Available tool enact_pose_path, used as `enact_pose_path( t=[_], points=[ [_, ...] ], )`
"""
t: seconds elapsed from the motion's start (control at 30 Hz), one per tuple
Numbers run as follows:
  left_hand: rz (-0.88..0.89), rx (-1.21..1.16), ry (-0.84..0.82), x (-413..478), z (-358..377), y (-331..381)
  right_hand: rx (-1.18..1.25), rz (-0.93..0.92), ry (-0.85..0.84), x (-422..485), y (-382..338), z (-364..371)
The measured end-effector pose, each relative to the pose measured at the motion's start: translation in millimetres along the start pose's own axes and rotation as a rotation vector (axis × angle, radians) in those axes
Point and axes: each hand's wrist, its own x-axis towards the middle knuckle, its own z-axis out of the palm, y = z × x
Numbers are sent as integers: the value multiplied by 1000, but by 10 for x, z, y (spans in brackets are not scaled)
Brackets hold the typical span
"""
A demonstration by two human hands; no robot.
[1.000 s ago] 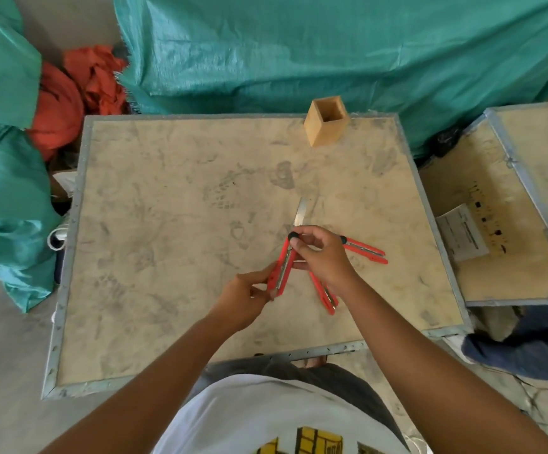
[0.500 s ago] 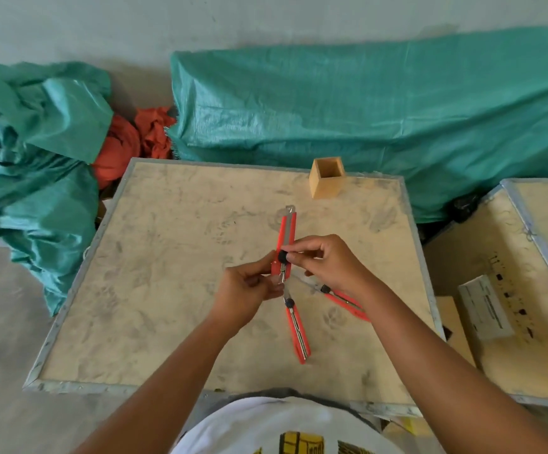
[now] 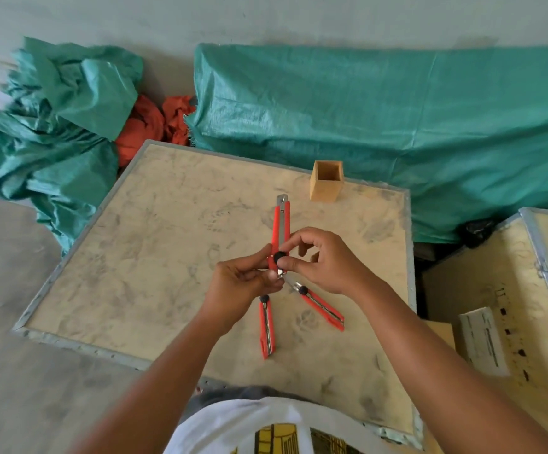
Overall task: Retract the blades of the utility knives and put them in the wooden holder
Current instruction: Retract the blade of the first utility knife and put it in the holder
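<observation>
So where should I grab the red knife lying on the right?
Grip the right knife by its red handle, mid-body, from above across its narrow sides. It lies flat on the table, and the blade end near the black knob points up-left toward the hands, so stay clear of it.

Bare crate top lies open between the hands and the wooden holder at the far edge

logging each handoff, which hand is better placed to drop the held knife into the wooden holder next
Probably the right hand. Its fingers sit on the black knob of the held knife, and the wooden holder stands beyond, on its side. The left hand only pinches the knife's near end, farther from the holder.
</observation>
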Motion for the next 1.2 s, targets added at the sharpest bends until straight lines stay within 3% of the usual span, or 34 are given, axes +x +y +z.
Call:
enact_pose_path(
  t=[0.17,0.77,1.2],
  points=[
    [21,-1,-30,-33,-137,33,38,-30,-2,-39,-78,111],
    [60,61,-251,281,-573,225,74,33,303,-18,-398,421],
    [83,281,-329,1322,56,370,233,105,456,457,44,-408]
  ],
)
